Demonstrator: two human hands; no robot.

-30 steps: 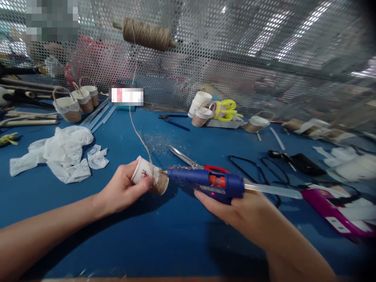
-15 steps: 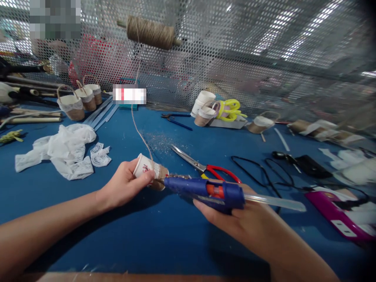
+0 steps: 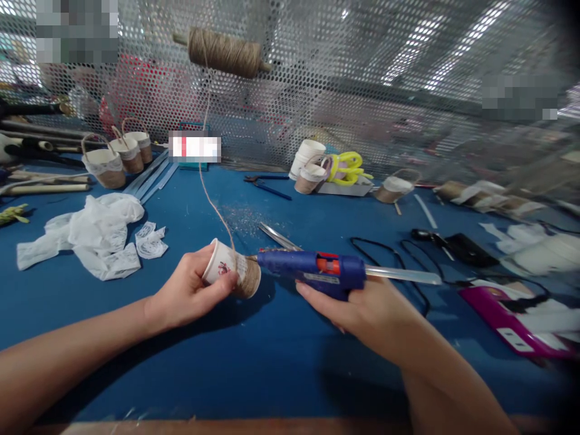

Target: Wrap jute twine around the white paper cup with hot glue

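My left hand (image 3: pixel 193 287) is closed around a tilted paper cup (image 3: pixel 220 266), its thumb pressed on the cup's side. Twine covers the base end of the cup, while its rim end is bare and printed. A strand of twine (image 3: pixel 212 202) runs from the cup up to a spool (image 3: pixel 225 53) on the mesh. In my right hand (image 3: pixel 362 308) is a blue glue gun (image 3: pixel 312 269), a clear glue stick (image 3: pixel 403 275) poking out of its back. The nozzle is at the far side of the cup; whether it touches, I cannot tell. Behind the glue gun, scissors (image 3: pixel 277 236) are partly hidden.
White lace (image 3: pixel 106 223) lies at the left, below small handled cups (image 3: pixel 104 168). Pliers (image 3: pixel 269 186) and stacked cups (image 3: pixel 308 158) are at the back. On the right are a black cord (image 3: pixel 380 257) and a magenta power strip (image 3: pixel 493 314). A perforated metal screen (image 3: pixel 344 78) stands behind.
The glue gun has risen slightly, its nozzle shifting from the cup's base edge up to its far side. It now hides the scissors' red handles. The whole view has shifted a little.
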